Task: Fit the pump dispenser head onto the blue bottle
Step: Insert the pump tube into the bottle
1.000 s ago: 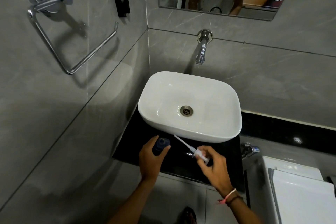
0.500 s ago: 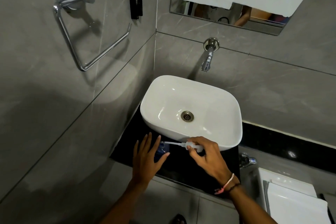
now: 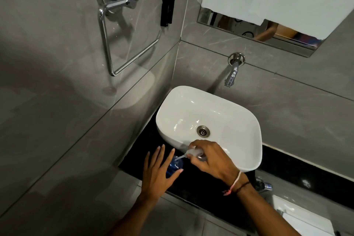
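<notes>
While the glossy white ceramic basin (image 3: 208, 120) fills the frame's centre, the left hand (image 3: 157, 172) steadies the small blue plastic bottle (image 3: 175, 165) just below it, fingers splayed. The right hand (image 3: 212, 159) pinches the translucent white pump dispenser head (image 3: 194, 152), its tube slanting lower-left into the bottle's mouth (no label readable).

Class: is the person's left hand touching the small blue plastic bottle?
Touching. The head view shows the left hand with its thumb and palm against the blue bottle, fingers splayed.
</notes>
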A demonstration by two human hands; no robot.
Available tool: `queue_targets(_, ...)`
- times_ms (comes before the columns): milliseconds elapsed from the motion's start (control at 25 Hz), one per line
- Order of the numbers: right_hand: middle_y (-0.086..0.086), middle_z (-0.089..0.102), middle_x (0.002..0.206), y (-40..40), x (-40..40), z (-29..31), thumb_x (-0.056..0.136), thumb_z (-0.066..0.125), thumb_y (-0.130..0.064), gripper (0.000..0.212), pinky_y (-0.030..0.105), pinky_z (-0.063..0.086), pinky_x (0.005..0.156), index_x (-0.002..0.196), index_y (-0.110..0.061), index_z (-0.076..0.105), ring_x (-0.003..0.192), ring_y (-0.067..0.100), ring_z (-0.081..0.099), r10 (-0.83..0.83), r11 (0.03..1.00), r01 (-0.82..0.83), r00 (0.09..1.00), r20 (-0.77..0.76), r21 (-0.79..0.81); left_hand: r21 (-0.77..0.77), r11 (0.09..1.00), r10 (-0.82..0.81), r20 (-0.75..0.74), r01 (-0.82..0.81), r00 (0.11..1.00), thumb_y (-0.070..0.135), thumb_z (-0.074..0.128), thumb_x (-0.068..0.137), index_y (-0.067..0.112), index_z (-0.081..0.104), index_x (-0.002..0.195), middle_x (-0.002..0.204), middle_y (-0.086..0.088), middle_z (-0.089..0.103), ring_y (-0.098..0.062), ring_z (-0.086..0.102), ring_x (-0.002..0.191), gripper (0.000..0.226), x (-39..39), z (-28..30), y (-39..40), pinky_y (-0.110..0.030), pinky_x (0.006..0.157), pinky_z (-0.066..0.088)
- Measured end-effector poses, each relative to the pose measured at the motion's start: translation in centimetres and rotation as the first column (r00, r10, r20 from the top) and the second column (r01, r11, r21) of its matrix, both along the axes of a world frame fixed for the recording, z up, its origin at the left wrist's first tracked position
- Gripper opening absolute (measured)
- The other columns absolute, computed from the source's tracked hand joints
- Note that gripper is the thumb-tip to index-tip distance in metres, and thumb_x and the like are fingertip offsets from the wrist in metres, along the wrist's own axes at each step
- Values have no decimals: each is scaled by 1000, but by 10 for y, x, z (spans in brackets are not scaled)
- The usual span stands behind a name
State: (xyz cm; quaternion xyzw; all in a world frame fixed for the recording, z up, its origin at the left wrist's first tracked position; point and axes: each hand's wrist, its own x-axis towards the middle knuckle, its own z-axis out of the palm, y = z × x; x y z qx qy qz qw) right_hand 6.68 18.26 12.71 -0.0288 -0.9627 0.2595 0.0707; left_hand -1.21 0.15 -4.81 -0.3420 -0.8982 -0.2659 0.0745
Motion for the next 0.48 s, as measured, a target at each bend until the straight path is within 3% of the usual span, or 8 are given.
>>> queue_targets(240,6,74,111,-20,-35,-24,94,66,-39,30,33,45,72,115,-18,62,101,26,66,139,956,-183,971,196,229,29,999,23,13,-24,1000,79,42,90,24,60,137,148,-12,53,-29,46,139,75,0,-2,0,-59,110,37)
queue_targets(400,6,72,109,-20,-33,-53,96,62,-50,35,36,50,77,112,-18,61,100,26,66,41,987,-71,979,201,143,50,998,29,14,-30,999,79,41,90,26,57,140,146,-11,55,-29,49,137,75,0,-1,0,-58,109,36)
queue_targets(480,1,70,115,-17,-27,-60,93,67,-50,39,32,52,88,120,-23,64,107,17,63,51,999,-52,985,163,6,58,998,27,16,-27,1000,78,39,91,25,59,137,145,-11,56,-29,50,136,73,0,-3,0,-56,110,34)
